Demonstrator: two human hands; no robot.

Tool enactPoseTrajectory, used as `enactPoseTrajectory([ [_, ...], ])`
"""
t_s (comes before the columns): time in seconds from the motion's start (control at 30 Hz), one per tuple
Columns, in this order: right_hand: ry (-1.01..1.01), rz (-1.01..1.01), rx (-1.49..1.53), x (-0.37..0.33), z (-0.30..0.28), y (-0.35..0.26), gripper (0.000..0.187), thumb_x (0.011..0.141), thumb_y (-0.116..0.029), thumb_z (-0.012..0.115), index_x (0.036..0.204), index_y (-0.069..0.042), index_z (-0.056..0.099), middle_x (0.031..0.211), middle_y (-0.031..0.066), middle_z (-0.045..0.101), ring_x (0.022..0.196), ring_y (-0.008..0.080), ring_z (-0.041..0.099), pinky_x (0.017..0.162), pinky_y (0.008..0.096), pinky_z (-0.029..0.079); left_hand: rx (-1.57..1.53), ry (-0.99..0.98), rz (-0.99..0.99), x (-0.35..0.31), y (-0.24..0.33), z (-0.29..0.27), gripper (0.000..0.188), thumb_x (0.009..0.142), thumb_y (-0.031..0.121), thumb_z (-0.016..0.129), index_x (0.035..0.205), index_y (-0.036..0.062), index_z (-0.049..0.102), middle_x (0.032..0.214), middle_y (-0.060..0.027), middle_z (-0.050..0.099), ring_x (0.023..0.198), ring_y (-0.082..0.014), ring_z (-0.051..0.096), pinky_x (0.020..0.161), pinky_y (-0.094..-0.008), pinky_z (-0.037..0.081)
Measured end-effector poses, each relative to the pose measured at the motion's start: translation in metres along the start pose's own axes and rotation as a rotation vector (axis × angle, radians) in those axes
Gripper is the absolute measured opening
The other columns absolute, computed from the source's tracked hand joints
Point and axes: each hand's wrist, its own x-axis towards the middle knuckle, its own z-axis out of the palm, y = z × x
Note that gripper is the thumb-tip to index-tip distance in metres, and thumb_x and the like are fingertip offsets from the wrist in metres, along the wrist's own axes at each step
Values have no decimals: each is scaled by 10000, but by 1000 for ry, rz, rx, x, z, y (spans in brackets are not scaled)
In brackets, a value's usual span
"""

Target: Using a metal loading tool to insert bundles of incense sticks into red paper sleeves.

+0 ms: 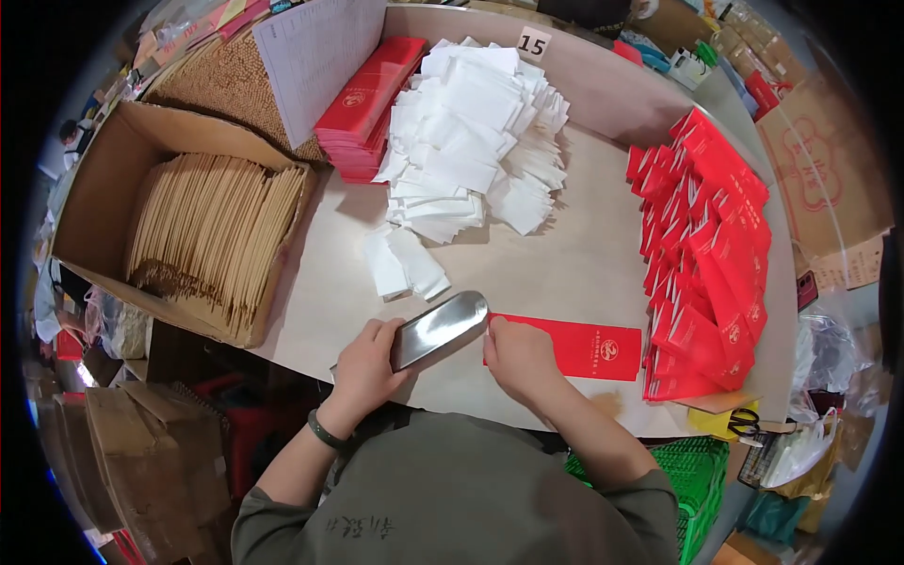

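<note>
My left hand [370, 365] is closed around a shiny metal trough [441, 330] with a rounded end, which slants up and to the right. My right hand [524, 356] pinches the left end of a flat red paper sleeve [603, 349] lying on the table, close to the trough's rounded tip. Whether the tip touches the sleeve I cannot tell. Two folded white napkins [405, 262] lie just beyond the trough. Behind them rises a large heap of white napkins [461, 132]. A stack of flat red sleeves [363, 122] sits left of that heap.
At the left stands a cardboard box [94, 217] packed with wooden chopsticks [212, 231]. Overlapping red packets [706, 264] with white edges showing pile up on the right. Black-handled scissors [744, 423] lie at the near right corner, above a green crate [702, 490]. A raised board edges the table's back.
</note>
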Motion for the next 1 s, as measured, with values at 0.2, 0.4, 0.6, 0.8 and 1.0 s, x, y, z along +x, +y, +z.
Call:
enactPoseTrajectory([
  [0.2, -34, 14, 184, 6, 7, -12, 233, 851, -227, 598, 786, -10, 652, 731, 184, 663, 730, 379, 661, 666, 500, 514, 58, -249, 266, 13, -3, -28, 731, 669, 323, 870, 1263, 65, 533, 1079, -127, 594, 939, -356, 634, 785, -424, 527],
  [0.4, 66, -136, 211, 29, -1, -40, 215, 840, -238, 651, 783, -33, 676, 722, 178, 654, 729, 363, 654, 671, 471, 511, -17, 56, 545, 27, -28, -47, 596, 700, 297, 848, 1197, 60, 621, 1101, -157, 633, 1011, -355, 605, 865, -442, 495],
  [0.6, 358, -223, 4, 87, 37, -34, 186, 858, -239, 644, 845, -55, 666, 839, 164, 664, 796, 357, 654, 707, 482, 519, 390, 667, -296, 26, -168, -139, 234, 864, 140, 692, 1074, 38, 671, 1001, -183, 683, 904, -396, 652, 763, -456, 525],
  [0.8, 158, -278, 138, 69, -5, -31, 135, 847, -197, 647, 846, -62, 660, 836, 131, 655, 823, 348, 637, 722, 465, 515, 302, 411, -306, 21, -205, -136, 113, 886, 106, 644, 922, 3, 619, 874, -221, 659, 837, -418, 634, 716, -488, 508],
  [1.0, 36, -699, -131, 33, 21, -36, 88, 809, -106, 647, 874, -51, 623, 853, 118, 612, 834, 319, 622, 698, 454, 508, 367, 335, -295, 36, -204, -141, 105, 922, 131, 546, 937, 28, 559, 856, -237, 645, 856, -434, 628, 716, -518, 493],
])
